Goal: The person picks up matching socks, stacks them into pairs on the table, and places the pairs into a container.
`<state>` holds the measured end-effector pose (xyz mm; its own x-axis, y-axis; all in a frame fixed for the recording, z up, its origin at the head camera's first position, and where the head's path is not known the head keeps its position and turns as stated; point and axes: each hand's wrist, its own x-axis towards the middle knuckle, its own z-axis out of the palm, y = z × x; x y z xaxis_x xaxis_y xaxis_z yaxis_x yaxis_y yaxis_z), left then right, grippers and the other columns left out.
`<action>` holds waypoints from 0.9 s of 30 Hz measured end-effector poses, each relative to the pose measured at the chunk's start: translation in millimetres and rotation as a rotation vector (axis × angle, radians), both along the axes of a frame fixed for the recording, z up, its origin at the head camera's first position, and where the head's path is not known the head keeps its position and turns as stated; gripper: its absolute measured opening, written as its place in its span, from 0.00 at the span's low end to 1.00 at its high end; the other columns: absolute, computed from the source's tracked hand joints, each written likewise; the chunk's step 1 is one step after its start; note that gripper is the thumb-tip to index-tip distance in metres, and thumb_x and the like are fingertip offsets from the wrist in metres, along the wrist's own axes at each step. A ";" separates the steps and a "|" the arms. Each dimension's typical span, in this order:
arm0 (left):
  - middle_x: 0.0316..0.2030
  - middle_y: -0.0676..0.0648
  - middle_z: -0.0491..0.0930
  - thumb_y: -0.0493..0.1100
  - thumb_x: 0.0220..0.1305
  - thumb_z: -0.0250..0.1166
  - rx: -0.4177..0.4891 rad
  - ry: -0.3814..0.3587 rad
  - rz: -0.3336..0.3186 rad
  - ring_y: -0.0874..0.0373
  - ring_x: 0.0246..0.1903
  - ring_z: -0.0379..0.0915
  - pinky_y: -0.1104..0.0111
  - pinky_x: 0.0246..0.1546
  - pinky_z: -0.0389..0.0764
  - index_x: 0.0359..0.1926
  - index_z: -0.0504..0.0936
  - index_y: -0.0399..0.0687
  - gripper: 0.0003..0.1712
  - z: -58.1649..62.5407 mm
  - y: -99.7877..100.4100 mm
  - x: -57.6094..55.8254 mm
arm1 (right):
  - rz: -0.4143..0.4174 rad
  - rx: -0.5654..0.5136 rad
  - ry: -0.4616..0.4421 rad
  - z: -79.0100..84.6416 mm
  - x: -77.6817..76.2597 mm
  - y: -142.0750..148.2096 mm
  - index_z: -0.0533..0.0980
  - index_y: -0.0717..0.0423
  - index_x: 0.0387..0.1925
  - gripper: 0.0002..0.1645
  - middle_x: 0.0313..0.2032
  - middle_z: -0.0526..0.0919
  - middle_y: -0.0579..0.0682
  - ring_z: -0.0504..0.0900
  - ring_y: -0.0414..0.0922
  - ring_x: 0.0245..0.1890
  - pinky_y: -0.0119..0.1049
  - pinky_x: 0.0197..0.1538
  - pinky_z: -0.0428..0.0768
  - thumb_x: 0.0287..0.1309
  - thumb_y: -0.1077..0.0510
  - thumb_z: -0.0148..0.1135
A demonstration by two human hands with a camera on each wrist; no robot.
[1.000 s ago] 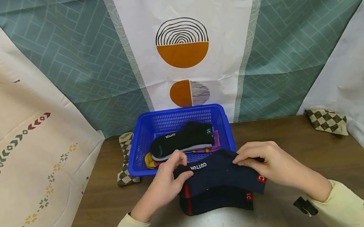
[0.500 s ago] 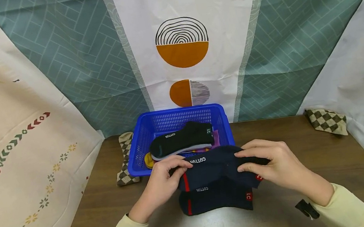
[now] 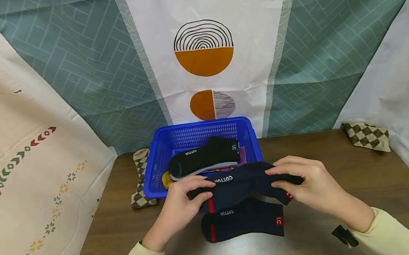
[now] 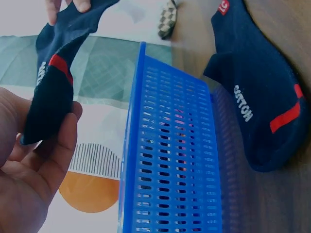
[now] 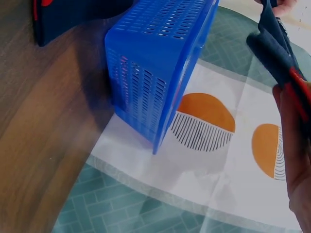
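Note:
My left hand [image 3: 185, 201] pinches the toe end of a navy sock [image 3: 240, 189] with a red stripe and white "COTTON" lettering. My right hand [image 3: 306, 181] grips the same sock near its cuff, where a red tag peeks out. In the left wrist view the sock [image 4: 51, 104] stretches between both hands, held up off the table. Just below it, a matching navy sock [image 3: 246, 223] lies flat on the table, cuff to the right. Part of the held sock is covered by fingers and thumbs.
Behind the hands stands a blue plastic basket [image 3: 204, 123], its front rim partly hidden by the held sock. Inside lie a black sock [image 3: 204, 157] and other coloured ones. Checkered cloth pieces rest left of the basket [image 3: 143, 198] and at the far right [image 3: 366, 136].
Both hands have lifted the held sock slightly toward the basket, uncovering the lettering of the sock lying below. The held sock's cuff end has bent, and the basket has not moved.

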<state>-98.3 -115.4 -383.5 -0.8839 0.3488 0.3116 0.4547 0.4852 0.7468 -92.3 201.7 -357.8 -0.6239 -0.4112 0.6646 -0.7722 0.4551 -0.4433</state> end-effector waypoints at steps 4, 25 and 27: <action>0.42 0.67 0.80 0.39 0.51 0.71 -0.017 -0.032 -0.013 0.71 0.47 0.76 0.70 0.48 0.78 0.39 0.84 0.68 0.17 -5.5 -1.5 3.1 | -0.030 0.087 -0.150 -6.5 1.7 4.8 0.82 0.43 0.42 0.28 0.40 0.82 0.38 0.79 0.33 0.41 0.20 0.36 0.76 0.34 0.66 0.77; 0.50 0.54 0.81 0.41 0.46 0.74 -0.396 -0.180 -0.159 0.59 0.53 0.75 0.63 0.52 0.77 0.47 0.83 0.56 0.23 -49.5 -6.7 8.6 | 0.060 0.351 -0.529 -64.7 -4.3 3.8 0.82 0.46 0.44 0.26 0.41 0.82 0.37 0.80 0.37 0.43 0.36 0.43 0.81 0.36 0.59 0.77; 0.50 0.54 0.81 0.41 0.46 0.74 -0.409 -0.203 -0.162 0.59 0.53 0.75 0.64 0.50 0.77 0.48 0.83 0.56 0.23 -54.2 -6.4 9.2 | 0.069 0.362 -0.536 -70.8 -5.7 2.7 0.82 0.47 0.44 0.26 0.41 0.82 0.37 0.80 0.37 0.44 0.37 0.44 0.81 0.36 0.59 0.76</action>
<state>-89.1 -121.9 -437.8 -0.8370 0.5447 -0.0529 0.4136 0.6928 0.5907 -98.0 204.5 -428.6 -0.7948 -0.6015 0.0805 -0.5194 0.6055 -0.6030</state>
